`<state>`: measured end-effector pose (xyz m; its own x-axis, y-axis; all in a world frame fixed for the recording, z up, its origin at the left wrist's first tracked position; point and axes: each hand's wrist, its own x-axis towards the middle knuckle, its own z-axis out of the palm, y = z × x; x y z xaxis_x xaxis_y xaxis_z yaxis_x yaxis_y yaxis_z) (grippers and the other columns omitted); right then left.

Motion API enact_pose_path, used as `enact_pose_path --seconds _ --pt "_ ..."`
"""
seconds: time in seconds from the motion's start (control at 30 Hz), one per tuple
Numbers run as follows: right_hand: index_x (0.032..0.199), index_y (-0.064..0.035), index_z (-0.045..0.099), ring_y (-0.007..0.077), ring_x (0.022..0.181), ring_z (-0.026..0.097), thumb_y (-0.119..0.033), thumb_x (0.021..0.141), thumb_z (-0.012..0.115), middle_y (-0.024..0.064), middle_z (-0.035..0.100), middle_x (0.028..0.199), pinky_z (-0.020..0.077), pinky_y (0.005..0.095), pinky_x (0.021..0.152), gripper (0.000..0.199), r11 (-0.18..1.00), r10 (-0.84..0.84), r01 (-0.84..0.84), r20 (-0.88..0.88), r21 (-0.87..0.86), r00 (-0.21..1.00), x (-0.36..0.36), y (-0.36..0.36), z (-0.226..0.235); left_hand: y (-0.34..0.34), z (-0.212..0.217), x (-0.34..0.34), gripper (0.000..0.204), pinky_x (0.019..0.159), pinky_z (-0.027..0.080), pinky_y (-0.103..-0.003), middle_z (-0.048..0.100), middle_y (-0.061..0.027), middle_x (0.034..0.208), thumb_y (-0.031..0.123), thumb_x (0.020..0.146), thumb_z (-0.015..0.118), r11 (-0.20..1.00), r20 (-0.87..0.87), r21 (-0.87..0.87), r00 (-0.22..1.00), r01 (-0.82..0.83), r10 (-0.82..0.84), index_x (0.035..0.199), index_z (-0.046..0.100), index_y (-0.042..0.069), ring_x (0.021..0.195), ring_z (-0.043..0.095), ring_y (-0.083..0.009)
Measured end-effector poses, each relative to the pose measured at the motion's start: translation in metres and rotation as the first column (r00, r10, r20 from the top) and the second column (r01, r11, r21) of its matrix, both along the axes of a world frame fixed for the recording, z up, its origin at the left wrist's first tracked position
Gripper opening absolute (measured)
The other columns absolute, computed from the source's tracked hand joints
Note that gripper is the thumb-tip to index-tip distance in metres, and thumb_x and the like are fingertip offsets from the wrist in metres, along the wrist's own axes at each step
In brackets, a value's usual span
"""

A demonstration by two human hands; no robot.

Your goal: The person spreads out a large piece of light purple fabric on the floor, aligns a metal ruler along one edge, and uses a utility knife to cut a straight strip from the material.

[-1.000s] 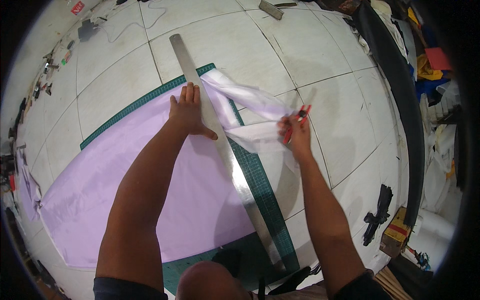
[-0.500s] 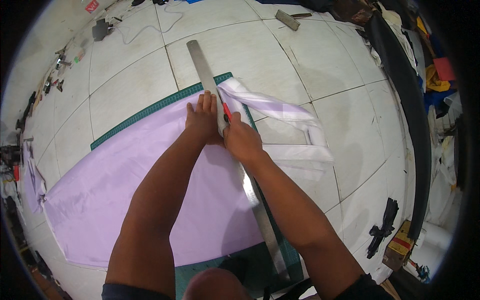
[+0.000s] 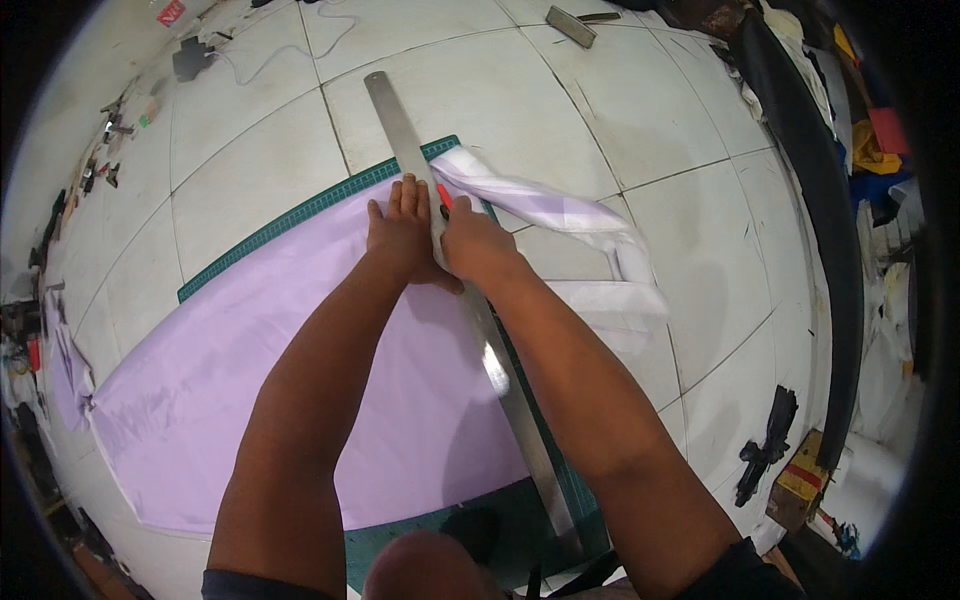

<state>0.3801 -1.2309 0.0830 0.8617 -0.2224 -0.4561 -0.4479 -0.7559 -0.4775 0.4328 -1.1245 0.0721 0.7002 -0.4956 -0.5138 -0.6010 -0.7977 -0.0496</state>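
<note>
Lilac fabric (image 3: 270,350) lies spread over a green cutting mat (image 3: 290,228), with a long steel ruler (image 3: 515,408) along its right side. My left hand (image 3: 405,240) presses down with fingers stretched out, on the fabric at the ruler's left edge, its thumb reaching across the ruler. Just right of it, my right hand (image 3: 482,243) is closed around a red-handled cutter knife (image 3: 446,198), held against the ruler's right edge. The knife's blade is too small to make out. A narrow lilac-and-white strip of fabric (image 3: 545,208) trails off the mat to the right.
White floor tiles (image 3: 715,240) surround the mat. A long black roll (image 3: 815,210) runs along the right, near a black scrap (image 3: 768,445) and a small box (image 3: 797,480). A block-like tool (image 3: 571,27) lies at the far side. Small tools (image 3: 112,128) line the left wall.
My right hand has slid a little farther away along the ruler with the cutter knife. More of my left thumb shows on the ruler. The view has shifted slightly.
</note>
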Motion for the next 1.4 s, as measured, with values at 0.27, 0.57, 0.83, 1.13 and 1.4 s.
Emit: enact_pose_path --seconds 0.27,0.57,0.83,1.13,1.4 --pt "0.109 0.0001 0.038 0.0455 0.09 0.063 -0.014 0.092 0.042 0.0298 0.064 0.093 0.0465 0.0547 0.082 0.022 0.999 0.029 -0.019 -0.214 0.048 0.976 -0.143 -0.008 0.003 0.003 0.0 -0.005 0.153 0.112 0.023 -0.059 0.008 -0.0264 0.156 0.072 0.041 0.082 0.998 -0.003 -0.063 1.0 -0.006 0.006 0.148 0.006 -0.008 0.146 0.012 -0.0373" --pt "0.104 -0.0014 0.044 0.0436 0.084 0.063 -0.018 0.094 0.047 0.0242 0.064 0.089 0.0489 0.0521 0.075 0.02 0.999 -0.043 0.046 -0.304 0.0 0.952 -0.216 -0.027 0.039 0.005 0.004 -0.001 0.155 0.113 0.021 -0.058 0.006 -0.0268 0.156 0.071 0.04 0.083 0.998 -0.006 -0.066 1.0 -0.007 0.007 0.148 0.004 -0.009 0.146 0.009 -0.0359" --pt "0.11 -0.0044 0.047 0.0131 0.069 0.059 -0.025 0.097 0.054 0.006 0.059 0.084 0.0503 0.0289 0.06 0.025 0.617 -0.515 0.254 0.139 0.745 0.846 -0.141 -0.045 -0.057 -0.003 0.01 -0.004 0.154 0.113 0.02 -0.057 0.003 -0.0241 0.157 0.074 0.043 0.08 1.0 -0.017 -0.005 1.0 0.009 -0.009 0.149 0.001 -0.007 0.147 0.006 -0.0349" --pt "0.101 -0.0008 0.049 0.0211 0.073 0.057 -0.026 0.095 0.057 0.0084 0.057 0.087 0.0478 0.035 0.067 0.027 0.497 -0.866 0.578 0.417 0.647 0.277 -0.085 -0.22 -0.072 0.002 0.0 -0.003 0.156 0.112 0.022 -0.058 0.006 -0.0286 0.155 0.075 0.041 0.081 0.999 -0.001 -0.041 1.0 0.031 -0.031 0.147 0.004 -0.01 0.146 0.007 -0.0371" --pt "0.101 0.0012 0.054 0.0312 0.081 0.058 -0.027 0.093 0.058 0.0168 0.059 0.089 0.045 0.0396 0.074 0.03 0.776 -0.548 0.61 0.651 0.161 0.525 -0.113 -0.17 -0.063 0.009 0.001 -0.001 0.155 0.114 0.02 -0.056 0.003 -0.0268 0.156 0.073 0.042 0.081 0.999 -0.013 -0.035 1.0 0.008 -0.008 0.148 0.003 -0.009 0.147 0.006 -0.0368"
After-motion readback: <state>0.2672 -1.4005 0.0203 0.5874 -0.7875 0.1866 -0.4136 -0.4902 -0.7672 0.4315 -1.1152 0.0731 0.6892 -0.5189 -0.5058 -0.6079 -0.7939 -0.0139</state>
